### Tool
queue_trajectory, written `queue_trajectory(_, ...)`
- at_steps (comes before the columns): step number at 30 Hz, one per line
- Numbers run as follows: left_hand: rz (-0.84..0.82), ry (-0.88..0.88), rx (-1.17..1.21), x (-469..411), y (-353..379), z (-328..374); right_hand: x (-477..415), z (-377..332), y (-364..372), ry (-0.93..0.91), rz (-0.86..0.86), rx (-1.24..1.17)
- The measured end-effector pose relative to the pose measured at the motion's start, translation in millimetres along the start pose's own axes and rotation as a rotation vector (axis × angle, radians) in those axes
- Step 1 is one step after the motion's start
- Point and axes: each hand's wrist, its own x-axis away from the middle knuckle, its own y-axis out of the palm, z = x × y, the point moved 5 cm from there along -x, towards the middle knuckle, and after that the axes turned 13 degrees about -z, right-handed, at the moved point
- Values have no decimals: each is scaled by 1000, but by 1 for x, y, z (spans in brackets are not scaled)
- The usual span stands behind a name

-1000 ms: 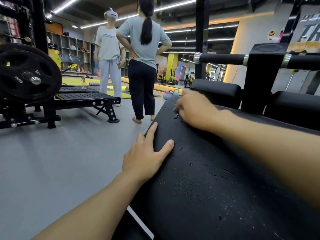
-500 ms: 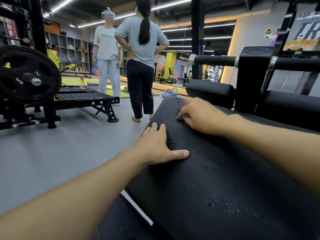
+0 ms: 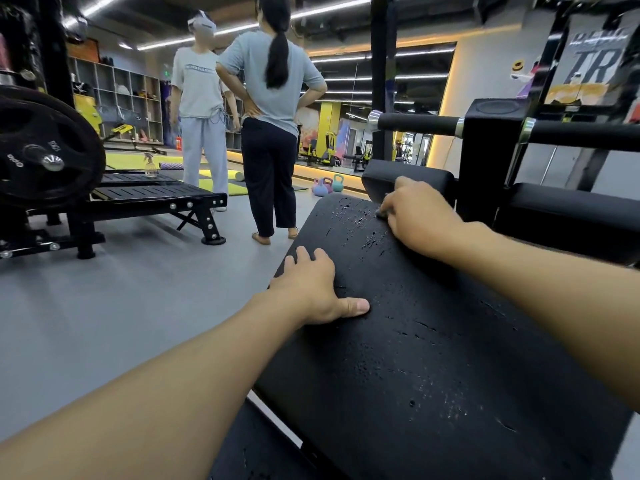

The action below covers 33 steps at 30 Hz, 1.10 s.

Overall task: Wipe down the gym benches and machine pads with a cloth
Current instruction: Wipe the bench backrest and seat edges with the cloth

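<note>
While the left hand lies flat with relaxed fingers, bracing the left edge of the pad, the right hand, curled over what seems a grey cloth at the far end, should draw firm, overlapping strokes.

Grey floor, cubby shelves, strip lights
</note>
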Motion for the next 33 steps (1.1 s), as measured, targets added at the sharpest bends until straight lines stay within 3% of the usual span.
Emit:
queue_trajectory(5,-7,-14,-23,1,-1,4,39,-53,24,-313,-178,20)
queue_trajectory(7,-15,-20,-18,3,-1,4,29,-33,15,-274,-168,39)
queue_trajectory(11,-24,-22,-11,4,-1,5,15,0,4,-29,15,36)
queue_trajectory(17,-27,-38,-24,6,-1,7,48,-36,14,-269,-129,59)
queue_trajectory(22,-36,-35,-9,10,-2,8,25,2,1,43,41,38)
queue_trajectory(28,-47,-51,-16,13,-5,12,59,-33,14,-285,-127,93)
queue_trajectory(33,-48,-57,-26,14,-1,18,38,26,-9,81,49,69)
